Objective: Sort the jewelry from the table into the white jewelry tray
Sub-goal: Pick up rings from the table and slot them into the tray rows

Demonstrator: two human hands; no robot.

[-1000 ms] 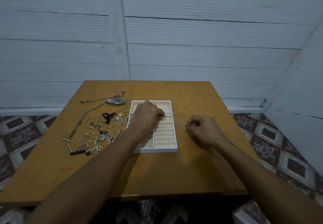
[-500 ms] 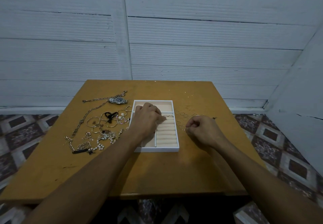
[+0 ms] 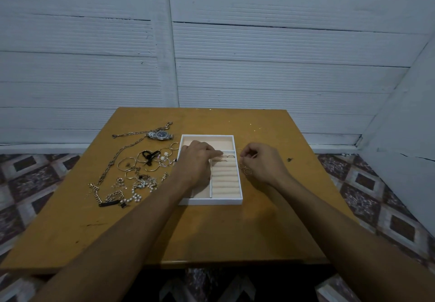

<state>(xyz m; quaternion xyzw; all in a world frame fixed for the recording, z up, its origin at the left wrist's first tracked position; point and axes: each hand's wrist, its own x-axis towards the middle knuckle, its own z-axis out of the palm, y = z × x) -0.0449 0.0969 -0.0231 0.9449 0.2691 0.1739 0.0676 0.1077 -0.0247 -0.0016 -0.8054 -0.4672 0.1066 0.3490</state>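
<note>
Tray flat at mid-table, most of the jewelry lying outside it!

The white tray (image 3: 211, 201) is peach-lined, with an open compartment at 12 o'clock, a long one down its 9 o'clock side and ridged ring rolls on the 3 o'clock side, where a couple of rings (image 3: 227, 157) sit in the top rolls. Out at 9 o'clock is a tangle: gold hoops (image 3: 127, 164), a long chain (image 3: 117, 158), a pearl strand (image 3: 134, 198). A dark-dialled silver watch (image 3: 160, 135) lies at 10 o'clock. Thin rings (image 3: 246, 171) lie just beside the rim at 3 o'clock.
</note>
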